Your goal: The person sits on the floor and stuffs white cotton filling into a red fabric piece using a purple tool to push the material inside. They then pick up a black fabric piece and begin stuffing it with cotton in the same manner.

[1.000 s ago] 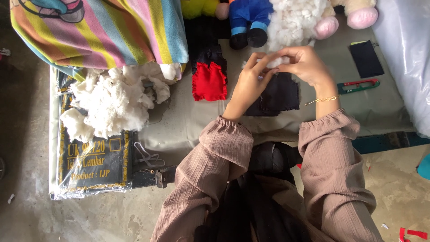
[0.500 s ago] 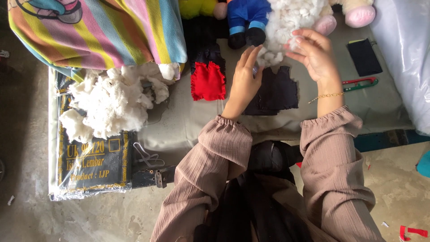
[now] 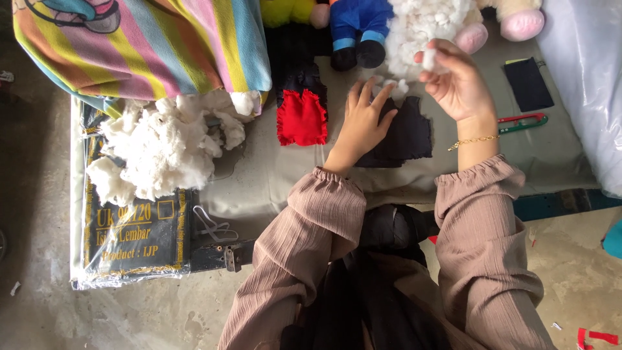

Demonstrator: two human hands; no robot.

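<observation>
The right hand is raised above the counter with a small tuft of white stuffing pinched between thumb and fingertips, just beside the larger heap of white stuffing at the far edge. The left hand lies flat and released, fingers spread, its palm on the near corner of a black fabric piece and its fingertips touching a few loose white wisps lying at that piece's far edge.

The tuft looks nearly weightless, soft and springy; it would likely compress to almost nothing and cling to skin and cloth, so a light pinch at its denser middle seems best, since pulling at the fringe would probably just tease off strands. The black fabric looks thin and limp, liable to slide or bunch on the smooth covering unless pressed flat as it is now.

To the left of the black piece lies a red fabric piece with frayed edges. Further left sits another pile of white stuffing on a plastic-wrapped dark packet, under a striped cloth. A plush doll's blue legs and a pink plush foot show at the far edge, and red-and-green thread snips lie right of the wrist with its gold bracelet.
</observation>
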